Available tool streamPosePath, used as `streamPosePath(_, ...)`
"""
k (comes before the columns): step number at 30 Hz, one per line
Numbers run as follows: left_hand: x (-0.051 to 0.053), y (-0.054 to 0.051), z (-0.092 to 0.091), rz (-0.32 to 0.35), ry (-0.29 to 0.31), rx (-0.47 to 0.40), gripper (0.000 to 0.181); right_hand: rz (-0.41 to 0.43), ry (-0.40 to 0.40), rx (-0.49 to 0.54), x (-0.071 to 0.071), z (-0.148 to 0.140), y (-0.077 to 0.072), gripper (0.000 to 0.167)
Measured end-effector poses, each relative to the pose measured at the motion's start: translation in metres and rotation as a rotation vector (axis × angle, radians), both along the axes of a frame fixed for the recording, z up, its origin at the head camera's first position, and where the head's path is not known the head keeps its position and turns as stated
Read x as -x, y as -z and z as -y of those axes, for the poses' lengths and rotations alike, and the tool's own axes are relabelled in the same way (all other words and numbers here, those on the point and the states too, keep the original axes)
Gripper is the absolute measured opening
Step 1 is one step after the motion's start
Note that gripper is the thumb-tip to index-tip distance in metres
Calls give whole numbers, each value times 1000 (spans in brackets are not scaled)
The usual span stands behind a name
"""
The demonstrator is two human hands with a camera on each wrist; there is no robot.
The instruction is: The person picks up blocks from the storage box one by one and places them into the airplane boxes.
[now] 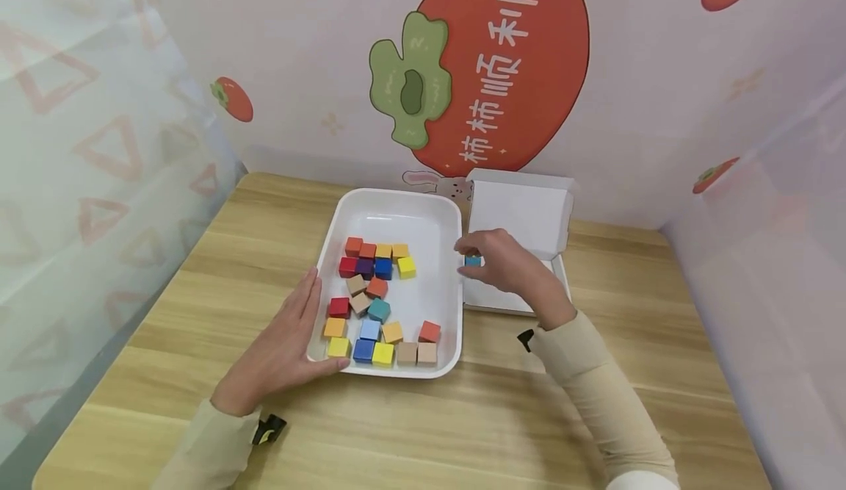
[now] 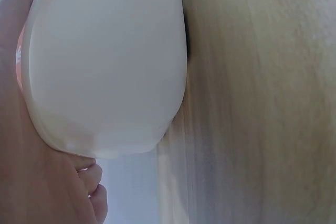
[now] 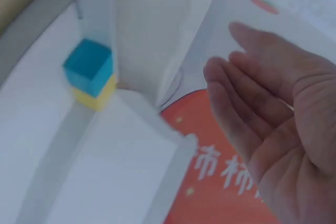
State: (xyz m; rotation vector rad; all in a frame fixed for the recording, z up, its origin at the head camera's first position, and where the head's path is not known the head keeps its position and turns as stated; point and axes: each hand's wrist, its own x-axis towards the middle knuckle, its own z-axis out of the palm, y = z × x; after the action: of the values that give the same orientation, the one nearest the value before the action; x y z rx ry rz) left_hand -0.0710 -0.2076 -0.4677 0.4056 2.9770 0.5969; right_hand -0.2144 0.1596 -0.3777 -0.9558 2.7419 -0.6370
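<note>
Along the left rim of a white tray (image 1: 423, 218), my left hand (image 1: 280, 339) rests with fairly straight fingers, its thumb across the near rim. In the left wrist view, that hand (image 2: 42, 182) lies against the tray's outer wall (image 2: 110, 61). My right hand (image 1: 499, 262) hovers over a white open-lidded box (image 1: 502, 299), thumb and fingers apart and nothing between them. Beneath its fingertips shows a teal cube (image 1: 472, 261). From the right wrist, the teal cube (image 3: 89, 64) appears stacked on a yellow cube (image 3: 97, 95) in the box, apart from the hand (image 3: 273, 114).
Several coloured cubes lie in the tray, among them a purple cube (image 1: 364, 268), a light blue cube (image 1: 370, 330) and a plain wooden cube (image 1: 407, 353). The box's raised lid (image 1: 518, 211) stands near the patterned back wall. Tray and box sit side by side on the wooden table (image 1: 423, 424).
</note>
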Motion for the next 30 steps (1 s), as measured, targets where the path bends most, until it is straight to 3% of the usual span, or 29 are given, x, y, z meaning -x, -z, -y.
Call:
streamPosePath(5, 1, -3, 0, 0, 4, -1, 137, 49, -148, -48, -14, 18, -13, 44)
streamPosePath(11, 1, -3, 1, -7, 6, -8, 137, 173, -266, -134, -25, 34, 1, 49)
streamPosePath(19, -1, -2, 0, -2, -2, -12, 137, 243, -289, -280, -34, 47, 24, 45)
streamPosePath(30, 0, -1, -1, -19, -2, -8, 135, 281, -296, -384, -41, 61, 35, 30)
